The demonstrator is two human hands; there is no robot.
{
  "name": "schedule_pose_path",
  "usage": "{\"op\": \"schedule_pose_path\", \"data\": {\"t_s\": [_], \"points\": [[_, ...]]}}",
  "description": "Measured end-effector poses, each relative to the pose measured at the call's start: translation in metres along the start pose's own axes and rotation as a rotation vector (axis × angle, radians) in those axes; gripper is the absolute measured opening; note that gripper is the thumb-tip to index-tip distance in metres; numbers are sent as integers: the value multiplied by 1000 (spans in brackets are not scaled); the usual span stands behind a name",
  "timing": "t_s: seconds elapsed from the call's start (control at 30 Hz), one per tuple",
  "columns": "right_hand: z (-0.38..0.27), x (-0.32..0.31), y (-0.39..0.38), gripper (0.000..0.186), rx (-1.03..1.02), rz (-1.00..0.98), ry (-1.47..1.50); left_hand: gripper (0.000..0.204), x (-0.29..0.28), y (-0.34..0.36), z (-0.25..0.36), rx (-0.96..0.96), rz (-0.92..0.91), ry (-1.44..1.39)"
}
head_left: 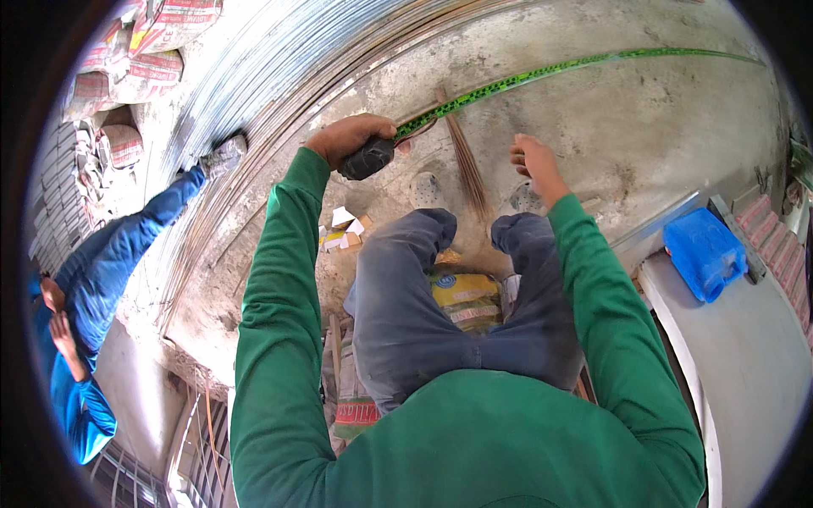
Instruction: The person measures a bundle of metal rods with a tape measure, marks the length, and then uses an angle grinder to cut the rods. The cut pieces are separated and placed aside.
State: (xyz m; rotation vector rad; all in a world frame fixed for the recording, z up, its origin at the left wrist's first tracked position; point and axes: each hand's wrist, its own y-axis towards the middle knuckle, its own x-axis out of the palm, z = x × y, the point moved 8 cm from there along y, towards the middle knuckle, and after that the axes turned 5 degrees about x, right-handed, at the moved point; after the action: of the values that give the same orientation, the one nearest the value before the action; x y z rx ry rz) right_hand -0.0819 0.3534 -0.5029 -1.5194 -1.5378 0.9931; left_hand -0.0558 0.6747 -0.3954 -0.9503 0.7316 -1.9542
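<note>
Tape measure [368, 159] sits in your left hand [350, 139], fingers wrapped round it, green blade [508, 83] reaching rightward over the floor [677, 110], your right hand [538, 166] nearby with fingers loosely curled.

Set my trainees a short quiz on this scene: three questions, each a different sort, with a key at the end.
1. Multiple choice: what does the left hand hold?
A) a blue tray
B) a tape measure
C) a paper sack

2. True or false: the green blade is wound fully into its case.

3. Fill the gap: the bundle of thin brown rods lies on the ____.

Key:
1. B
2. False: the green blade stretches out to the right.
3. floor
</note>
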Motion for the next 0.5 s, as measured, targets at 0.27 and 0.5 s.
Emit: {"op": "schedule_pose_path", "data": {"t_s": [0.27, 0.5], "points": [[12, 58, 106, 33, 98, -35, 261, 38, -24, 46, -34, 14, -121, -50], [8, 82, 131, 29, 49, -77, 526, 39, -52, 73, -36, 111, -75, 162]]}}
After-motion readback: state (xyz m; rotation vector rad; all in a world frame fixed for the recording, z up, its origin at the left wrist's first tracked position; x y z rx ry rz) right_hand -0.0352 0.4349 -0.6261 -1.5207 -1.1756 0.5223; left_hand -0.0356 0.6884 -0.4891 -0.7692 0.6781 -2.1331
